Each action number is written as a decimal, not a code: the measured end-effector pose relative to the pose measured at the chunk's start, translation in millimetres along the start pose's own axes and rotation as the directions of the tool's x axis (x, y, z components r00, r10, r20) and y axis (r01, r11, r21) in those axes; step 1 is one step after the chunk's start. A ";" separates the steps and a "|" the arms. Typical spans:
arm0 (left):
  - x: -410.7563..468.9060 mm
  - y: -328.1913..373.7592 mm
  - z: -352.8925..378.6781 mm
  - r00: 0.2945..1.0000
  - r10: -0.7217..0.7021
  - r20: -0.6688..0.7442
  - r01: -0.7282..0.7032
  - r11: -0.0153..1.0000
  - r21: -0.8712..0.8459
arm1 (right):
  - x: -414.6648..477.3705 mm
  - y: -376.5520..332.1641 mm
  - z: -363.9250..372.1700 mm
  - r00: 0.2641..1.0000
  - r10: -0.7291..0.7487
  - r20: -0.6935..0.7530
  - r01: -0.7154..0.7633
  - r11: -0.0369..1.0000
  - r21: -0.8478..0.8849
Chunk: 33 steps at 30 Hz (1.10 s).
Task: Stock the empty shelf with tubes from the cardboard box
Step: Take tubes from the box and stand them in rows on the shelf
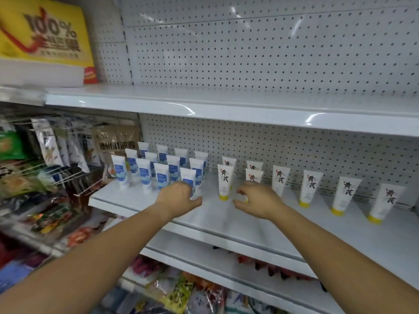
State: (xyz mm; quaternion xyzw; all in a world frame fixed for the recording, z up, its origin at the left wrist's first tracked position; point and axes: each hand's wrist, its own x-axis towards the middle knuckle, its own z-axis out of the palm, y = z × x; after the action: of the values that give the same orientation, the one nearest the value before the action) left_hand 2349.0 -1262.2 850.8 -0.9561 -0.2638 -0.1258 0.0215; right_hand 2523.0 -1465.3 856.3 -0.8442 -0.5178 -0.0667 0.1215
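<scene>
1. At the far left, hanging packets (52, 141) are seen beside the shelf (249, 225); they are taken to be no part of the task.
2. On the left part of the shelf, a block of blue-label tubes (158, 168) is already stood on its caps, in rows from back to front.
3. The left hand (178, 197) is reached to the front blue tube (188, 176), at the right front corner of that block. Its grip is judged to be closed round the tube's lower end, though the fingers are partly lost in blur.
4. Just to the right, the right hand (258, 200) is reached to a near yellow-cap tube (254, 176). Its grip is curled and seems to be pinched on the cap end, with thumb and forefinger on either side.
5. Further right, a row of yellow-cap tubes (309, 186) is stood along the shelf, each well apart from the next. Only near the hands are tubes set one behind another.
6. The cardboard box is not in view, so what is left in it cannot be told.
7. The task is judged to be well under way but not finished. The blue block looks nearly filled. The yellow side is only thinly stocked, so more rows can be expected there and along the front strip.
</scene>
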 end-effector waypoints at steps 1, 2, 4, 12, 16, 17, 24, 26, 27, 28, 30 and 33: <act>-5.9 -12.5 -2.2 1.000 -0.015 0.003 0.015 1.000 -0.008 | 4.8 -12.0 0.7 1.000 -0.016 0.003 0.016 1.000 0.003; -11.9 -25.4 -4.6 1.000 -0.026 0.004 0.026 1.000 -0.013 | 9.5 -25.4 1.6 0.999 -0.032 0.010 0.032 0.999 0.004; -25.6 -52.4 -7.7 0.998 -0.053 0.013 0.054 0.998 -0.013 | 18.8 -53.8 6.3 0.997 -0.073 0.030 0.072 0.997 0.009; -103.2 -163.3 -13.5 0.984 -0.146 0.106 0.153 0.987 -0.057 | 50.9 -178.5 48.1 0.962 -0.267 0.062 0.264 0.963 0.053; -147.2 -214.7 -14.3 0.970 -0.207 0.124 0.218 0.973 -0.076 | 65.3 -243.4 78.3 0.931 -0.348 0.106 0.340 0.936 0.091; -158.0 -227.9 -12.3 0.963 -0.233 0.133 0.243 0.968 -0.063 | 68.7 -259.7 86.9 0.924 -0.362 0.122 0.351 0.930 0.104; -233.5 -310.5 18.3 0.900 -0.395 0.187 0.406 0.914 -0.025 | 75.4 -355.0 157.3 0.847 -0.501 0.180 0.468 0.862 0.194; -254.4 -328.5 34.3 0.874 -0.433 0.221 0.452 0.891 -0.037 | 74.2 -374.5 181.1 0.821 -0.529 0.214 0.486 0.845 0.224; -264.2 -336.6 43.4 0.854 -0.458 0.247 0.479 0.877 -0.030 | 75.4 -382.8 193.9 0.808 -0.541 0.234 0.495 0.838 0.230; -272.5 -342.4 51.7 0.840 -0.473 0.263 0.496 0.868 -0.024 | 76.0 -388.8 204.1 0.794 -0.549 0.262 0.499 0.834 0.235; -288.8 -355.8 68.6 0.808 -0.511 0.293 0.538 0.843 -0.013 | 80.9 -401.8 228.4 0.761 -0.574 0.303 0.514 0.818 0.260; -308.5 -374.7 89.4 0.749 -0.575 0.331 0.605 0.796 0.014 | 94.3 -421.2 266.6 0.710 -0.617 0.339 0.528 0.785 0.324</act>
State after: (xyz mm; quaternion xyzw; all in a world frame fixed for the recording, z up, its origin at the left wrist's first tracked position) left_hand 1922.6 -1084.4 677.1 -0.8308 -0.5459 0.0174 -0.1071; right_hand 2187.3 -1128.4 679.8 -0.6166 -0.7724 0.1383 0.0637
